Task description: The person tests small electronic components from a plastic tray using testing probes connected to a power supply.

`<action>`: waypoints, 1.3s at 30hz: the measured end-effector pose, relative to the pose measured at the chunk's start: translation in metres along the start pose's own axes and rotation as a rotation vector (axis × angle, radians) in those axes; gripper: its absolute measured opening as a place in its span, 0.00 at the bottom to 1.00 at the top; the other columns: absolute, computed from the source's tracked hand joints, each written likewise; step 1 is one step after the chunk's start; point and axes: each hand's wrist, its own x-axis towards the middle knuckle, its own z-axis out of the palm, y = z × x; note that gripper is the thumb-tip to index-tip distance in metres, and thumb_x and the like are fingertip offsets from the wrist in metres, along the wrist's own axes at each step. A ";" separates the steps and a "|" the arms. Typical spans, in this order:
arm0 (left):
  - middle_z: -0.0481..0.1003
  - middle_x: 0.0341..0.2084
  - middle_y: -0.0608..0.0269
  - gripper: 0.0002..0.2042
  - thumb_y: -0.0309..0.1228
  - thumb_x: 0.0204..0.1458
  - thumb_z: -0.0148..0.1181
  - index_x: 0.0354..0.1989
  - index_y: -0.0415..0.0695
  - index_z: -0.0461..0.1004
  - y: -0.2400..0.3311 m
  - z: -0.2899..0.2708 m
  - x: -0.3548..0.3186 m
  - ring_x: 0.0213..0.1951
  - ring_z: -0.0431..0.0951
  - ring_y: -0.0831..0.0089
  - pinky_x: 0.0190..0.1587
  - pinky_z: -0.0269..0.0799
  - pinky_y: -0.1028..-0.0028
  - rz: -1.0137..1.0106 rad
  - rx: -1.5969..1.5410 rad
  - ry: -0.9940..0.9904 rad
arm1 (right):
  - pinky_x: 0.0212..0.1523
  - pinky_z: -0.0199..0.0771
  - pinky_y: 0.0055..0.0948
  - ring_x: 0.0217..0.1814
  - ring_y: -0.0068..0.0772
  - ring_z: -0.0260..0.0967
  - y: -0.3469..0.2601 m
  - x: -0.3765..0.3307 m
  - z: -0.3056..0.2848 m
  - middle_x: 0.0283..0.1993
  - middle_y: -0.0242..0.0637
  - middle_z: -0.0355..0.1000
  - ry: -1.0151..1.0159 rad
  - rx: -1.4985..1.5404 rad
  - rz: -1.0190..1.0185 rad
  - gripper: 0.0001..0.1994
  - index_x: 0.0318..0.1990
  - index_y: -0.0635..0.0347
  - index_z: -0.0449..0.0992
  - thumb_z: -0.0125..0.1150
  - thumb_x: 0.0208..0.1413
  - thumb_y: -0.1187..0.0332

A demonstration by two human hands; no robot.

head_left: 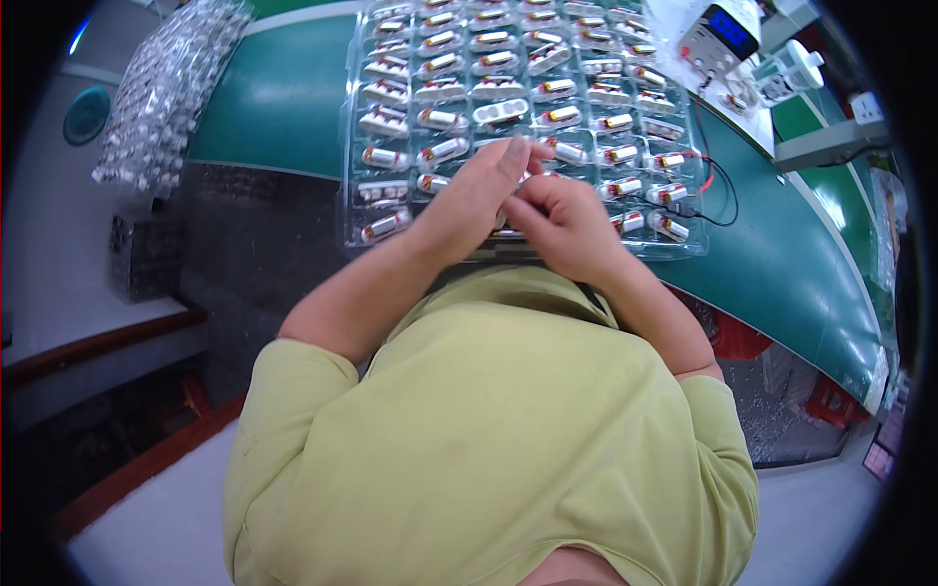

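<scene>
A clear plastic tray (346, 195) lies before me, its rows of pockets holding small white parts, many with a silver cylindrical cell (443, 150) and a bit of red and yellow on it. Over the tray's near middle, my left hand (479, 193) is closed, its fingers bent toward the right hand. My right hand (569, 223) is closed too, thumb and fingers pinched together close beside the left. Whatever sits between them is hidden by the fingers. Just beyond my fingertips lies a white oval casing (500, 110) in its pocket.
At the back right stands a power supply (720, 39) with a lit blue display. A red lead (707, 176) and a black lead (735, 200) run over the green tabletop (782, 264) to the tray's right side. A wrapped bundle of small parts (181, 88) is at the far left.
</scene>
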 end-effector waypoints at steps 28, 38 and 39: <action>0.70 0.51 0.59 0.32 0.25 0.40 0.72 0.58 0.45 0.67 -0.004 -0.026 -0.002 0.46 0.75 0.72 0.44 0.73 0.74 0.296 0.163 0.052 | 0.24 0.68 0.32 0.25 0.37 0.71 0.011 0.009 -0.028 0.24 0.35 0.72 0.368 -0.273 -0.405 0.07 0.31 0.58 0.79 0.70 0.44 0.72; 0.67 0.57 0.58 0.33 0.17 0.45 0.65 0.62 0.42 0.61 -0.014 -0.020 0.006 0.53 0.73 0.70 0.52 0.72 0.71 0.453 0.245 -0.053 | 0.24 0.70 0.31 0.26 0.35 0.72 0.013 0.009 -0.032 0.25 0.33 0.73 0.474 -0.400 -0.552 0.09 0.32 0.56 0.79 0.71 0.41 0.72; 0.67 0.57 0.58 0.33 0.17 0.45 0.65 0.62 0.42 0.61 -0.014 -0.020 0.006 0.53 0.73 0.70 0.52 0.72 0.71 0.454 0.246 -0.058 | 0.24 0.70 0.31 0.26 0.35 0.71 0.013 0.008 -0.032 0.25 0.33 0.73 0.480 -0.401 -0.558 0.09 0.32 0.55 0.79 0.71 0.41 0.72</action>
